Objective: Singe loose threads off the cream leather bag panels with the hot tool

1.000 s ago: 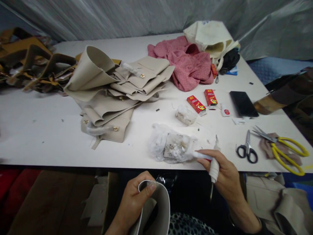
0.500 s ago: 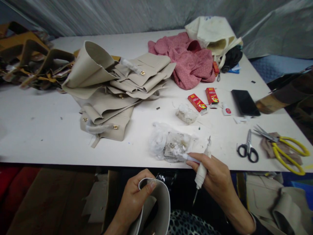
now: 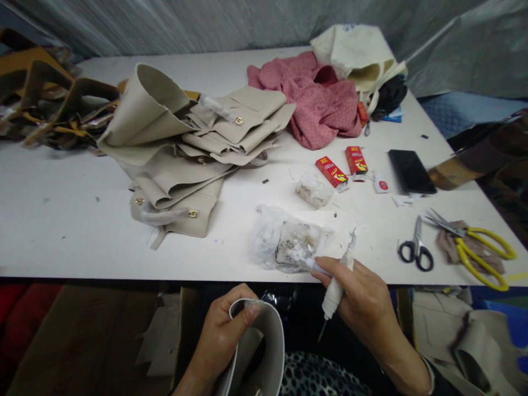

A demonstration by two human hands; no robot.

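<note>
At the table's front edge, my left hand (image 3: 220, 333) pinches the rim of a curled beige leather bag panel (image 3: 275, 338), thumb inside the curl. My right hand (image 3: 365, 305) is closed around a pointed tool (image 3: 332, 300) with a white wrapped handle and thin metal tips at both ends. Between its thumb and forefinger is also a small whitish tube (image 3: 315, 265), whose tip meets the stained, plastic-wrapped block (image 3: 295, 245) on the table. The right hand's other fingers are partly hidden behind the tool.
Beige bag pieces with gold clasps (image 3: 181, 170) are piled left of centre. Red boxes (image 3: 331, 171), a small white bottle (image 3: 380, 182) and a black phone (image 3: 411, 171) lie right. Nearer are black-handled scissors (image 3: 416, 250) and yellow-handled scissors (image 3: 480, 256). Pink cloth (image 3: 313, 107) lies behind.
The view has shifted slightly. The wrapped tool's lower tip has swung a little left in my right hand. Both hands keep their holds.
</note>
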